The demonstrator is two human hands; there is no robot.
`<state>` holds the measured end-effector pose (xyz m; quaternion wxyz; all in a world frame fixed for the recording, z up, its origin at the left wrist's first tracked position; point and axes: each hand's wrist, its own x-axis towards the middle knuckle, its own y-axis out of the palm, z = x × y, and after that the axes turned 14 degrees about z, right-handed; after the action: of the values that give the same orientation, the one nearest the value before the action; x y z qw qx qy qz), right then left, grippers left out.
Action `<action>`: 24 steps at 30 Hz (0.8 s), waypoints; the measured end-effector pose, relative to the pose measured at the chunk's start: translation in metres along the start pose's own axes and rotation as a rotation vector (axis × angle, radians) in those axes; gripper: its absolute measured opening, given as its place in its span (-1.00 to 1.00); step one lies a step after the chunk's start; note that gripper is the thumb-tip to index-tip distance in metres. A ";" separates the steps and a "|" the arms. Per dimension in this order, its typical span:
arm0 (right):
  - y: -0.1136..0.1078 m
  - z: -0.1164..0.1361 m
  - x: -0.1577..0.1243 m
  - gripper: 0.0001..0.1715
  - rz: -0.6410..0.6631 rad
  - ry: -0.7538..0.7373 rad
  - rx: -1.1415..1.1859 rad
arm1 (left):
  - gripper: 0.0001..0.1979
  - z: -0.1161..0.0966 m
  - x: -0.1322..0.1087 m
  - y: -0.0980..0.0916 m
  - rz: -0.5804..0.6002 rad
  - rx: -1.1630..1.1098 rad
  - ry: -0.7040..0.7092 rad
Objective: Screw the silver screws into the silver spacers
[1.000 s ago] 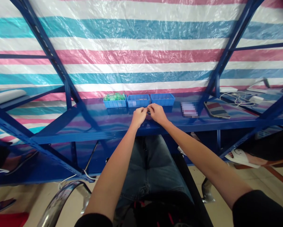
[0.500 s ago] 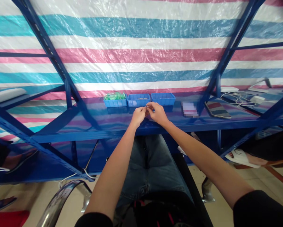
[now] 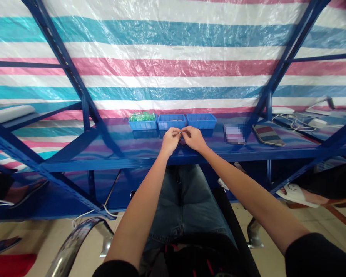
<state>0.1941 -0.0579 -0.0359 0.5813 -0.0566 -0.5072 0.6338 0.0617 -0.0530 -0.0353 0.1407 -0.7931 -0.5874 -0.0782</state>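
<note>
Above the front part of the blue tabletop (image 3: 126, 148), my left hand (image 3: 170, 141) and my right hand (image 3: 194, 138) meet at the fingertips. Both are closed in a pinch around something tiny and pale (image 3: 180, 132), too small to name. Just beyond them stands a row of three blue bins. The left bin (image 3: 143, 125) is heaped with green, shiny plastic pieces (image 3: 142, 116). A few small pieces lie in the middle bin (image 3: 172, 123), right behind my left hand. What the right bin (image 3: 201, 123) holds is hard to make out.
Right of the bins lie a blurred-out flat item (image 3: 234, 134) and a phone-like slab (image 3: 268, 135). White cables (image 3: 292, 120) tangle farther right. Blue metal posts (image 3: 266, 104) slant up on both sides, before a striped plastic sheet (image 3: 173, 69). Another person's foot (image 3: 298, 192) shows at lower right.
My fingers have shifted slightly, and the small pale thing between the fingertips shows more clearly now. The whole view has moved a little; the bins stay in place.
</note>
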 end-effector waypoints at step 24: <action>0.000 0.000 -0.001 -0.78 0.067 -0.001 0.102 | -0.67 -0.008 -0.004 0.002 -0.006 -0.104 -0.020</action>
<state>0.1946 -0.0587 -0.0366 0.5617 -0.0436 -0.4725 0.6778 0.0631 -0.0592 -0.0293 0.0932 -0.7982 -0.5864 -0.1011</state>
